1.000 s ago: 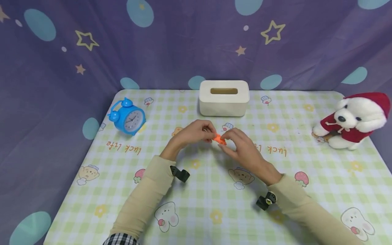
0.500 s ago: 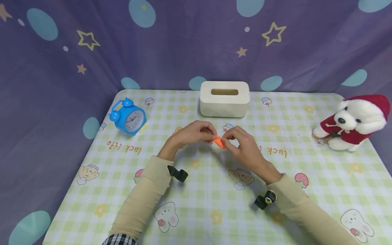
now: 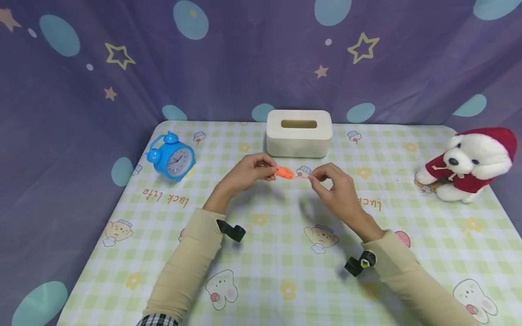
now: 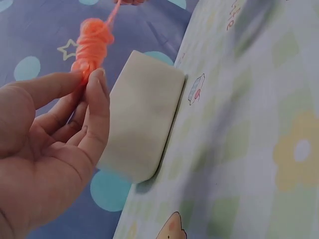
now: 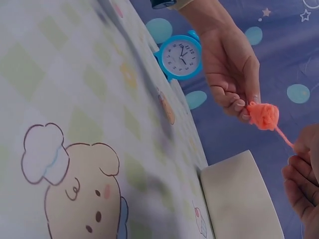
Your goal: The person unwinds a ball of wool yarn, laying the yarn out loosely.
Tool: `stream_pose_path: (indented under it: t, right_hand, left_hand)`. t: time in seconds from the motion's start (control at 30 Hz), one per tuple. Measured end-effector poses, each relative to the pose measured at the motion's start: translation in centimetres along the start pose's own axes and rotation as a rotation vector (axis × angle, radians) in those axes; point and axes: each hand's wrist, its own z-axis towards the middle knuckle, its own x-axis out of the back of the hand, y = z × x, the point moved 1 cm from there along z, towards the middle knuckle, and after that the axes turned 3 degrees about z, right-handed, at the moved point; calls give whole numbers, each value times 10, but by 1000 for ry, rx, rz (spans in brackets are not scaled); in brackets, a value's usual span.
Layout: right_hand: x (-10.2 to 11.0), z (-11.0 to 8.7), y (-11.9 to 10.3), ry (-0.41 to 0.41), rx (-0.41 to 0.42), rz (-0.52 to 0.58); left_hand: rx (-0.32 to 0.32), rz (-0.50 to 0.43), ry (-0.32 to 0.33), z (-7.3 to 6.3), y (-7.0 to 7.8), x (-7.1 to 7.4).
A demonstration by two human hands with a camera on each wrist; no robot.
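Observation:
A small wound bundle of orange yarn (image 3: 284, 172) is held up over the table between the two hands. My left hand (image 3: 254, 173) pinches one end of it between thumb and fingertips; the left wrist view shows the wraps of the yarn bundle (image 4: 93, 44) standing above the fingertips. From the other end a single strand (image 5: 284, 137) runs taut to my right hand (image 3: 335, 186), which pinches it between thumb and forefinger. In the right wrist view, part of the right hand (image 5: 305, 174) is cut off by the frame edge.
Just beyond the hands stands a cream tissue box (image 3: 299, 144). A blue alarm clock (image 3: 173, 158) is at the back left, and a white plush dog (image 3: 469, 165) in red sits at the right. A checked cloth (image 3: 277, 271) covers the table; a purple curtain (image 3: 261, 59) hangs behind.
The hands have moved apart, the left leftward and up, the right rightward. A strand of yarn now stretches between the bundle and the right hand, which was at the bundle before.

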Motion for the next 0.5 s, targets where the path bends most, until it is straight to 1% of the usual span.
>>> stream_pose_path:
  t: [0.13, 0.27, 0.4, 0.43, 0.5]
  right_hand:
    - [4, 1, 2, 17, 1, -3]
    - [12, 3, 6, 46, -3, -17]
    - [23, 6, 10, 83, -31, -31]
    - [26, 8, 7, 92, -40, -36]
    - [32, 9, 11, 110, -60, -46]
  left_hand:
    - [21, 26, 32, -2, -2, 6]
    - [58, 35, 39, -6, -2, 12]
    - [75, 4, 46, -9, 0, 17]
    - [81, -4, 48, -11, 4, 18]
    - [77, -10, 51, -12, 4, 19]
